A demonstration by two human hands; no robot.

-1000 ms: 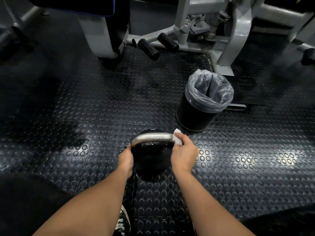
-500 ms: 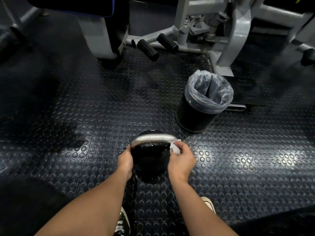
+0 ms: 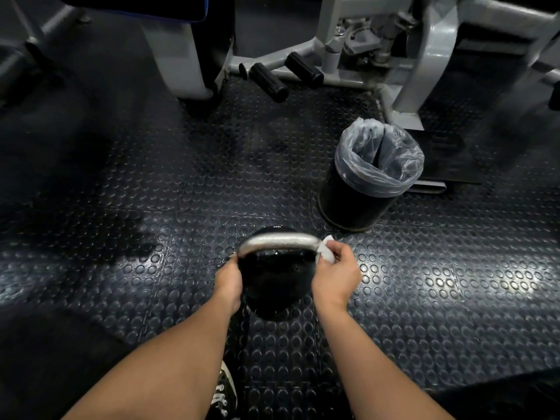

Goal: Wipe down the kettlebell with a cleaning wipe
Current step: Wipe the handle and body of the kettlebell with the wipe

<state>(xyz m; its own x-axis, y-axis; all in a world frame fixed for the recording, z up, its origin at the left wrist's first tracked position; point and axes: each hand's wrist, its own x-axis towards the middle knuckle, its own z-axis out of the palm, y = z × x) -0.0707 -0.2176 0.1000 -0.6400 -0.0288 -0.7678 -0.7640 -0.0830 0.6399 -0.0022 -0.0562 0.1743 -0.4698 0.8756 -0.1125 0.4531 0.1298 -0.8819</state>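
Dark rubber floor point(image 3: 151, 231), raised round studs throughout, tile seams visible. Resting directly on it: black kettlebell point(image 3: 274, 286) at centre; black waste bin point(image 3: 357, 201) with clear liner, beyond and right, apart from it; grey machine frame point(image 3: 406, 95) behind; laced shoe point(image 3: 225, 395) at bottom edge.

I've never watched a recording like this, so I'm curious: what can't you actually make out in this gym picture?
From the head view:
- Left hand: its fingers are hidden behind the kettlebell.
- Wipe: mostly covered by the right hand; only a white corner shows.
- Small marking on the kettlebell's top: too small to read.
- Bin: the bottom inside the liner is hidden by its folds.
- Gym machine: cut off by the top edge.
- Shoe: partly cut off at the bottom edge.
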